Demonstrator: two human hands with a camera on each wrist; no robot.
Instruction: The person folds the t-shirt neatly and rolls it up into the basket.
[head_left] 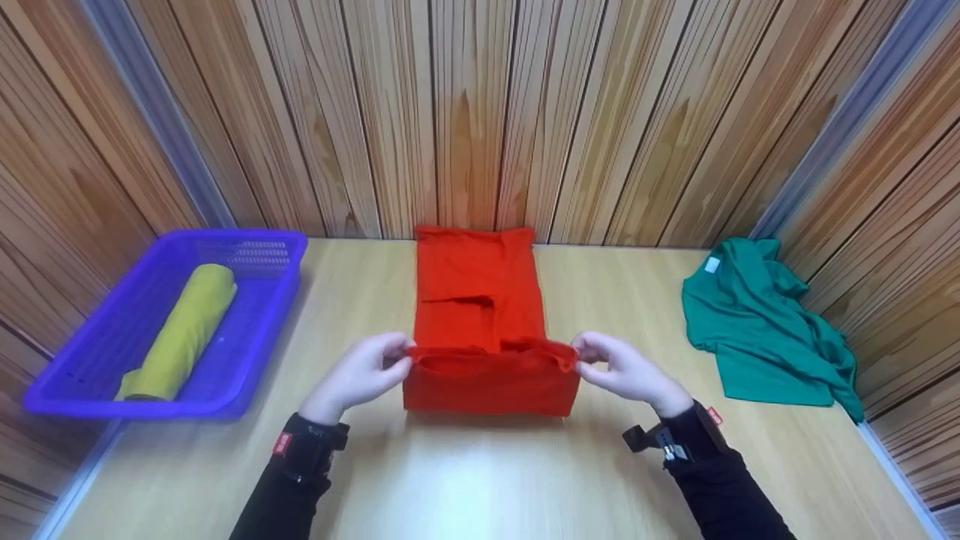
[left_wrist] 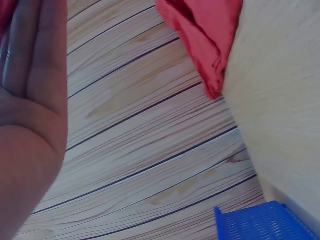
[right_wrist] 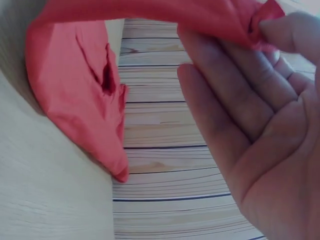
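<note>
Two corners of the folded red garment (head_left: 469, 262) are pinched by left hand (head_left: 364, 376) and right hand (head_left: 628, 373). Its far end is laid flat.

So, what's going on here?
Someone's left grip and right grip are pinching opposite ends of a raised edge of a partly folded red garment on the table. To the left, a rolled yellow cloth lies in a purple basket; to the right, a green garment lies rumpled.

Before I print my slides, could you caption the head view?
Left hand and right hand pinch folded red cloth, between a green cloth and a purple basket holding a yellow roll.
</note>
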